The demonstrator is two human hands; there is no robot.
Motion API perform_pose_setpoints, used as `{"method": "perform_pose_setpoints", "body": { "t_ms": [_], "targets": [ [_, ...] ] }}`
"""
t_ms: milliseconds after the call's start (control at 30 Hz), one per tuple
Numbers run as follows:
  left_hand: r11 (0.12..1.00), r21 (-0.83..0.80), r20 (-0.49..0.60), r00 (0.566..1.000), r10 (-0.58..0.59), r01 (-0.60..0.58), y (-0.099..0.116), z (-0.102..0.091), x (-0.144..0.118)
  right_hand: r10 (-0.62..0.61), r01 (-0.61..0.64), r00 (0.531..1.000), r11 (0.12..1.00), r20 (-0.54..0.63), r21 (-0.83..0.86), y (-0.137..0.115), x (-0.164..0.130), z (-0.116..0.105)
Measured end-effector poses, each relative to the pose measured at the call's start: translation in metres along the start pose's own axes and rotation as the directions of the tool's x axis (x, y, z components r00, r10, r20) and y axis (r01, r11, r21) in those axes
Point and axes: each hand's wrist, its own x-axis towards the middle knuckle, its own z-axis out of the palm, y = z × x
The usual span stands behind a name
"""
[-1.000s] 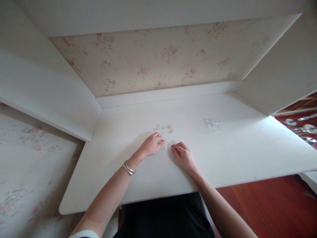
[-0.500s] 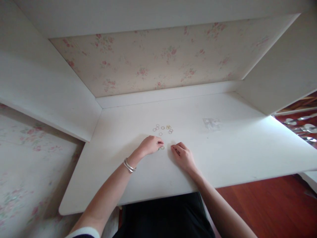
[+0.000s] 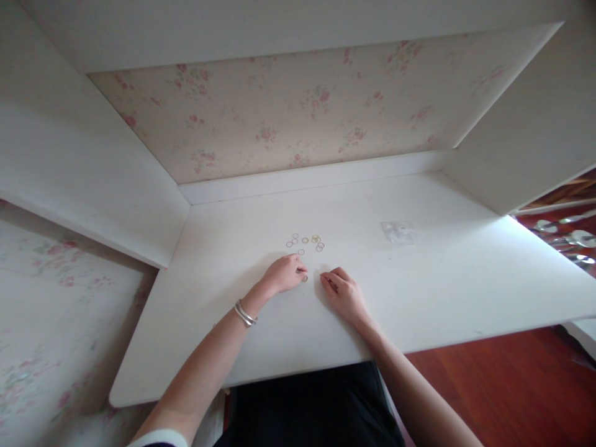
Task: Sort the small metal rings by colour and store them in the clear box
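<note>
My left hand (image 3: 285,274), with a silver bracelet at the wrist, is closed with its fingertips down on a small thin ring (image 3: 305,279). Only part of that ring shows, under the fingertips. To the right, my right hand (image 3: 343,293) rests on the table with thumb and forefinger pinched together; what they hold, if anything, is too small to make out. Just beyond the hands lies a loose group of several thin rings, among them a single ring (image 3: 301,252), an overlapping pair (image 3: 320,247) and a yellower ring (image 3: 315,239).
A clear plastic bag (image 3: 398,233) lies on the white table (image 3: 447,273), right of the rings. White cabinet panels (image 3: 93,149) enclose the table at the left, right and above. Shiny metal objects (image 3: 582,239) stand beyond the right edge.
My left fingertips have shifted slightly over the near ring, which now shows less. My right hand stays in place, and the loose rings have not moved.
</note>
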Motion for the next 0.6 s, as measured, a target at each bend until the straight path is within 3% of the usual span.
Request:
{"method": "perform_pose_setpoints", "body": {
  "t_ms": [167, 333, 467, 600],
  "targets": [
    [0.992, -0.127, -0.166, 0.986, -0.02, -0.001, -0.005, -0.007, -0.003, 0.027, -0.026, 1.0, 0.998, -0.014, 0.064, 0.003, 0.0, 0.002],
    [0.915, -0.375, -0.284, 0.922, -0.264, 0.147, -0.022, -0.013, -0.028, 0.107, -0.105, 0.994, 0.987, -0.005, 0.12, 0.008, 0.017, 0.002],
    [0.821, -0.519, -0.293, 0.853, -0.431, 0.237, -0.033, -0.007, -0.056, 0.089, -0.089, 0.996, 0.996, -0.016, 0.012, 0.007, 0.046, 0.001],
    [0.764, -0.59, -0.303, 0.804, -0.511, 0.263, -0.039, 0.0, -0.075, 0.086, -0.084, 0.996, 0.985, 0.004, -0.148, 0.005, 0.08, 0.003]
  ]
}}
